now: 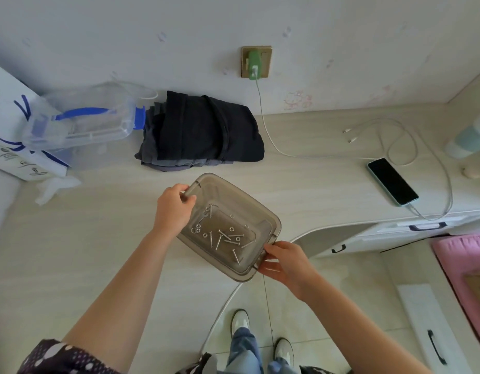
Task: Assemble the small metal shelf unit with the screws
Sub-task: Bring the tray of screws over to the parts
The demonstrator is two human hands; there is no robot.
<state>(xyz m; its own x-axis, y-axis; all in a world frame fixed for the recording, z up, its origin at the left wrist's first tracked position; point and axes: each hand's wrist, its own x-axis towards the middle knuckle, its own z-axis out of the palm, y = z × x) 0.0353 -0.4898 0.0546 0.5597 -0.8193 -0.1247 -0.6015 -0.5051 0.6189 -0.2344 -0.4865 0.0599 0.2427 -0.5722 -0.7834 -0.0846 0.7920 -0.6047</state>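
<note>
I hold a smoky transparent plastic tray (271, 221) over the front edge of a pale desk (85, 252). Several loose metal screws (228, 240) and small washers (196, 230) lie on its floor. My left hand (174, 209) grips the tray's far-left corner with curled fingers. My right hand (284, 261) holds the near-right corner, thumb on the rim and fingers underneath. No shelf parts are in view.
A folded dark garment (203, 128) lies at the back of the desk by the wall. A clear plastic box with a blue handle (82, 121) sits at back left on a white carton (9, 125). A phone (392, 180) on a charging cable (263, 114) lies at right.
</note>
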